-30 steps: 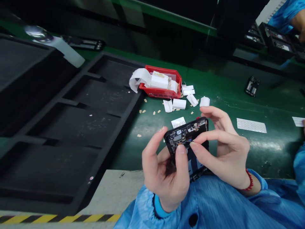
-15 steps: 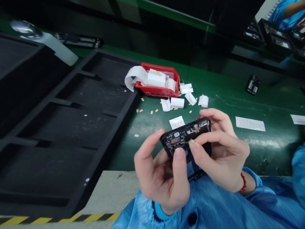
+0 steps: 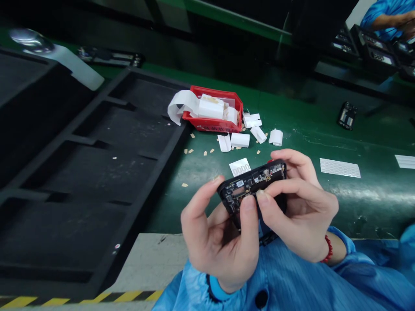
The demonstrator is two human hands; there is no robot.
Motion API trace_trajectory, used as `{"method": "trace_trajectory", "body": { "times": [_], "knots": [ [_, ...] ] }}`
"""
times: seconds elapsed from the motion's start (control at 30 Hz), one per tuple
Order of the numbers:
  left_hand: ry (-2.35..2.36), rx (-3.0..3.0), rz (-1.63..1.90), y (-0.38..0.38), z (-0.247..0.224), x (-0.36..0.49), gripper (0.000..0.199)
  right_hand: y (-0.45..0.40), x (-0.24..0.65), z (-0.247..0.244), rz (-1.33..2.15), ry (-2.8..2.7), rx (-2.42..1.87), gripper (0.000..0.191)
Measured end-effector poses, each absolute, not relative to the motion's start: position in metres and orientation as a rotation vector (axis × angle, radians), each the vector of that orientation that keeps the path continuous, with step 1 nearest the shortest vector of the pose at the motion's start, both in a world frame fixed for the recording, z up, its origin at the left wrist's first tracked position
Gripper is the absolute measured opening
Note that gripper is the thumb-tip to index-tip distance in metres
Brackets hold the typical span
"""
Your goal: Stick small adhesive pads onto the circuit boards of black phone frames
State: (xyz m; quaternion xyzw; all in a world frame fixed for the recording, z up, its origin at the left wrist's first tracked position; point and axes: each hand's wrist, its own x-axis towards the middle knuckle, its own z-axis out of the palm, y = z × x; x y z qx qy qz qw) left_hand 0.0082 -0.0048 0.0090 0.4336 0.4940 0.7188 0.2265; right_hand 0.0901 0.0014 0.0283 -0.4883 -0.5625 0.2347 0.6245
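An opened phone point(image 3: 236, 190), its circuit board bare at the upper end, is held tilted between both hands in front of my body. My left hand point(image 3: 220, 242) grips its left side, index finger at the top corner and thumb pressed on the board. My right hand point(image 3: 300, 211) wraps the right side, with thumb and a finger pinched together over the middle of the board, close to the left thumb. Whatever lies under these fingertips is hidden. Just behind the phone's top edge lies a small white sticker sheet point(image 3: 240, 166).
A red bin point(image 3: 214, 128) holds white backing strips; curled paper pieces point(image 3: 240, 140) and tan scraps lie around it. Black compartment trays point(image 3: 97, 168) fill the left. A label sheet point(image 3: 340, 167) and another phone part point(image 3: 347, 115) lie right. A co-worker's hands point(image 3: 407, 23) show top right.
My left thumb has slid up and right along the board, closer to the right thumb. The co-worker's arms at the upper right have shifted. The phone stays in both hands.
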Motion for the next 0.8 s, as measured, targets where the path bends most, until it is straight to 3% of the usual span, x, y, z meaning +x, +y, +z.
{"method": "trace_trajectory", "body": {
  "times": [0.27, 0.5, 0.8],
  "knots": [
    [1.387, 1.113, 1.964, -0.0057, 0.0121, 0.0095, 0.051, 0.0007, 0.0878, 0.0297, 0.529, -1.277, -1.150, 0.016],
    [1.438, 1.157, 1.968, -0.0028, 0.0105, 0.0086, 0.036, -0.0008, 0.0912, 0.0270, 0.586, -1.322, -1.113, 0.015],
    [1.427, 1.149, 1.945, -0.0037, 0.0108, 0.0065, 0.039, 0.0010, 0.0976, 0.0251, 0.601, -1.344, -1.029, 0.019]
  ]
}}
